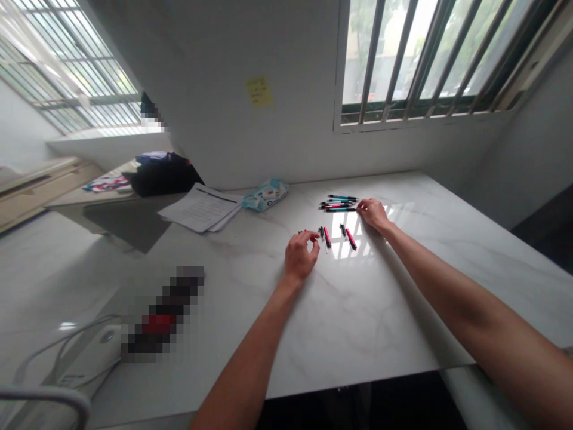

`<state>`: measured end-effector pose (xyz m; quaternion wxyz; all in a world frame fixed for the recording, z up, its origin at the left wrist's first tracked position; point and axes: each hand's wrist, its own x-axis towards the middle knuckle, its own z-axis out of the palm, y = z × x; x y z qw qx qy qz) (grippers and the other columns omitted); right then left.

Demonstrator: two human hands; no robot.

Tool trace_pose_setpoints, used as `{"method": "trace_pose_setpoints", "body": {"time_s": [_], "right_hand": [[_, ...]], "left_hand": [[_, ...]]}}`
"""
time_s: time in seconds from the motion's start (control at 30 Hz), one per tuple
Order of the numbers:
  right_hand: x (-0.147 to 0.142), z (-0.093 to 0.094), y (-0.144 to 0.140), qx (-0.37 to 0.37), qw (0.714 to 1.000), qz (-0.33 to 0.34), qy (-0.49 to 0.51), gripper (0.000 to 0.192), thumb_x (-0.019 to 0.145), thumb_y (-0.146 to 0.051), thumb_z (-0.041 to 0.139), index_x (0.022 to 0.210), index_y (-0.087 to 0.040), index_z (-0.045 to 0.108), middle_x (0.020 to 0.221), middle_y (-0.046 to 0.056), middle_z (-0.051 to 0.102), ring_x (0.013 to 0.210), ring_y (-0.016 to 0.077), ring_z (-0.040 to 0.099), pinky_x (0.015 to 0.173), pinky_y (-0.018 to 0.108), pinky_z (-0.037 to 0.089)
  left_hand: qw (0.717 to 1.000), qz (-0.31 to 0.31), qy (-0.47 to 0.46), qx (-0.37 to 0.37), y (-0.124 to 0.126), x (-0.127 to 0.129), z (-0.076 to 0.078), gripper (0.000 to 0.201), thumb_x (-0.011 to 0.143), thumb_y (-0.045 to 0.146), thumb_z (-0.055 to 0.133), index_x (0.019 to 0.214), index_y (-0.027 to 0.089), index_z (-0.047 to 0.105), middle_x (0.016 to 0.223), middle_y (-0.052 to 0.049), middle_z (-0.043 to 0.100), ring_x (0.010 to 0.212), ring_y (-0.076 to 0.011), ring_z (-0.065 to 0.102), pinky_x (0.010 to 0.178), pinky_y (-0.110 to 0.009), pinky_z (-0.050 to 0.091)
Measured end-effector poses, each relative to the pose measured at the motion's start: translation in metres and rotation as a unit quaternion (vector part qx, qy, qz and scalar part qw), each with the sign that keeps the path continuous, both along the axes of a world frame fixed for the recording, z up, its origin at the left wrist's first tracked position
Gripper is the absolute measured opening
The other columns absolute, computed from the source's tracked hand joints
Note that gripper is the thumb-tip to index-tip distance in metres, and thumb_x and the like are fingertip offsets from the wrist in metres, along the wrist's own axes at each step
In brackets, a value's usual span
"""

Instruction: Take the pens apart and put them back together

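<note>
On the white marble-patterned table, my right hand (372,213) has its fingertips pinched at the right end of a blue-and-black pen (339,209). That pen lies at the near side of a group of several pens (338,201), blue, black and red, side by side. My left hand (302,255) rests nearer to me, fingers curled in towards the thumb; what they hold, if anything, I cannot make out. Just right of it lie a black pen part (321,233) and a red pen barrel (327,237). Farther right are another black part (343,230) and red barrel (351,239).
Printed sheets (203,207) and a light-blue soft packet (266,195) lie at the back left. A black cloth item (163,173) sits beyond them. A pale device with cables (92,358) stands front left, beside a blurred-out object (165,313). A wall bounds the back.
</note>
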<state>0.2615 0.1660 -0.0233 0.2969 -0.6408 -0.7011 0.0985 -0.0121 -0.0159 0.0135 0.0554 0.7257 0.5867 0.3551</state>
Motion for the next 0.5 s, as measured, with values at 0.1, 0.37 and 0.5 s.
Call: {"method": "trace_pose_setpoints", "body": {"time_s": [0.1, 0.37, 0.5], "right_hand": [[0.003, 0.008, -0.009, 0.006, 1.000, 0.015, 0.017, 0.018, 0.093, -0.022, 0.065, 0.102, -0.016, 0.080, 0.101, 0.011, 0.076, 0.091, 0.0220, 0.067, 0.086, 0.032, 0.050], [-0.026, 0.032, -0.098, 0.007, 0.951, 0.114, 0.286, 0.032, 0.092, -0.048, 0.064, 0.094, -0.018, 0.073, 0.087, 0.005, 0.073, 0.074, 0.0167, 0.062, 0.067, 0.028, 0.048], [-0.046, 0.038, -0.133, -0.081, 0.886, 0.173, 0.422, 0.039, 0.084, -0.058, 0.071, 0.089, -0.019, 0.066, 0.076, 0.000, 0.064, 0.064, 0.0123, 0.054, 0.059, 0.025, 0.045]], "left_hand": [[1.000, 0.000, 0.006, 0.006, 0.000, 0.001, 0.001, 0.019, 0.094, 0.015, 0.056, 0.103, 0.023, 0.071, 0.101, -0.004, 0.075, 0.094, -0.0213, 0.066, 0.095, -0.034, 0.049], [0.994, 0.044, 0.058, 0.079, -0.016, 0.011, 0.021, 0.036, 0.096, 0.038, 0.066, 0.131, 0.030, 0.066, 0.140, -0.007, 0.063, 0.132, -0.0309, 0.051, 0.113, -0.044, 0.038], [0.995, -0.005, 0.064, 0.080, -0.018, 0.013, 0.022, 0.033, 0.099, 0.043, 0.063, 0.129, 0.031, 0.068, 0.134, -0.007, 0.067, 0.125, -0.0283, 0.056, 0.110, -0.040, 0.041]]}}
